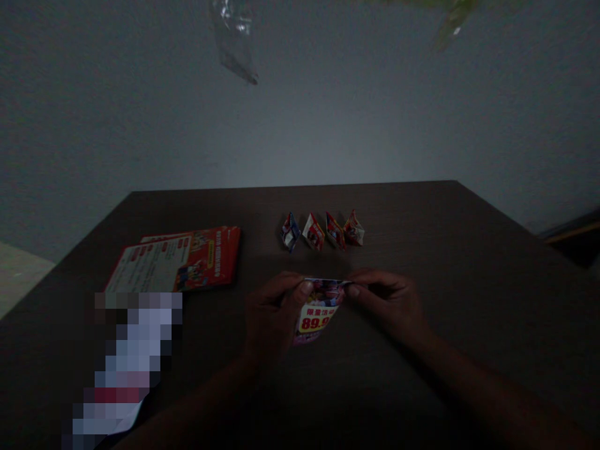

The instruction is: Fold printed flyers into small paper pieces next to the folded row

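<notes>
Between my two hands is a printed paper leaflet, pink with a yellow label reading 89.9. My left hand pinches its upper left corner between thumb and fingers. At the upper right corner, the thumb and fingers of my right hand close on the same paper. Its top edge is held up towards the far side, and the lower part hangs down over the table. Beyond my hands, several small folded paper shapes stand in a row, with red, white and blue print.
On the left of the dark table lies a stack of red and white printed leaflets. Nearer to me is a pixelated pale object. A grey wall rises behind, with a clear plastic bag hanging against it.
</notes>
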{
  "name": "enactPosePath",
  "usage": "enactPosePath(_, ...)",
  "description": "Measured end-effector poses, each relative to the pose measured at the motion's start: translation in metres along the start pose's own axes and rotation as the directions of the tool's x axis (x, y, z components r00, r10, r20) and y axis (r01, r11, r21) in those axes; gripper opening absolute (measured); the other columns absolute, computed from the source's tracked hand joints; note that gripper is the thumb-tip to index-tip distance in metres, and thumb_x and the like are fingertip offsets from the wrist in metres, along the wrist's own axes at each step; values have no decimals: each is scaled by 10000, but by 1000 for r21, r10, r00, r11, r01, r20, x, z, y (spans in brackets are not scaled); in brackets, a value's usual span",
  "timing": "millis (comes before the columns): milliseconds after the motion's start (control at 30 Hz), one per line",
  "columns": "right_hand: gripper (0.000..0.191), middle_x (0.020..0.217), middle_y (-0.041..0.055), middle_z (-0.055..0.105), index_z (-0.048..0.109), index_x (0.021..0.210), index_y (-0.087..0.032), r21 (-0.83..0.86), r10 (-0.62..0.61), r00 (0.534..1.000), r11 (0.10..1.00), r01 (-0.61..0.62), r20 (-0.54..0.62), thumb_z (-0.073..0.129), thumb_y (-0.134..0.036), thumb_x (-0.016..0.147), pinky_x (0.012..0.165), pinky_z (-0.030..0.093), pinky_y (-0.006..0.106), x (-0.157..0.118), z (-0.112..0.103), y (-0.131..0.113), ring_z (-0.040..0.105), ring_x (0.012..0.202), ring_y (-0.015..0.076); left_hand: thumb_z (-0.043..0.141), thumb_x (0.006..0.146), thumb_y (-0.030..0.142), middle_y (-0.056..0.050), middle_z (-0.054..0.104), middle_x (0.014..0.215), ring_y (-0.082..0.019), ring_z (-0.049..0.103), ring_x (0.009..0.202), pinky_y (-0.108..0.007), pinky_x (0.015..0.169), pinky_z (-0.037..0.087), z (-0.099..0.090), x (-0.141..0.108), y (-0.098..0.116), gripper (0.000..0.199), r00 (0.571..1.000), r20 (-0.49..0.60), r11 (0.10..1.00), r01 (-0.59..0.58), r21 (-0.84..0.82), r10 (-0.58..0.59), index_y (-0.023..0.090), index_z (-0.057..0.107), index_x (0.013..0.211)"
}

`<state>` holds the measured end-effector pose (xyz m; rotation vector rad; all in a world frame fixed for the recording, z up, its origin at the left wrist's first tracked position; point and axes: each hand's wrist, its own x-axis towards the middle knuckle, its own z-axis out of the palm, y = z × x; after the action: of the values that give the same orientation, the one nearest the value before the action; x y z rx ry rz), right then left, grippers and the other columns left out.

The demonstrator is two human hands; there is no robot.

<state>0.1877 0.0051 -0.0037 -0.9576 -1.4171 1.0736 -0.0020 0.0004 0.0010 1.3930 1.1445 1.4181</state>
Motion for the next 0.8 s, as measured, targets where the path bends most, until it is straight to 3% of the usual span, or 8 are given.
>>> enactPosePath(467, 91, 825, 25, 725, 723, 805, -245, 25, -14, 1000, 1000, 13, 13, 700, -181, 744, 684, 530, 262, 0, 0, 1, 662, 765, 153, 644, 750, 214, -4, 659, 714, -123, 604, 653, -197, 565, 474, -1, 1, 2, 83, 998, -1, 997, 65, -47, -65, 183, 716, 723)
enactPosePath(800, 56, 787, 36, 715, 700, 771, -213, -63, -81, 997, 995, 79, -20, 686, -167, 743, 666, 523, 277, 0, 4, -5, 654, 742, 160, 653, 756, 276, -10, 646, 712, -129, 591, 657, -209, 574, 473, -1, -1, -5, 120, 993, -11, 991, 113, -76, -115, 177, 710, 722)
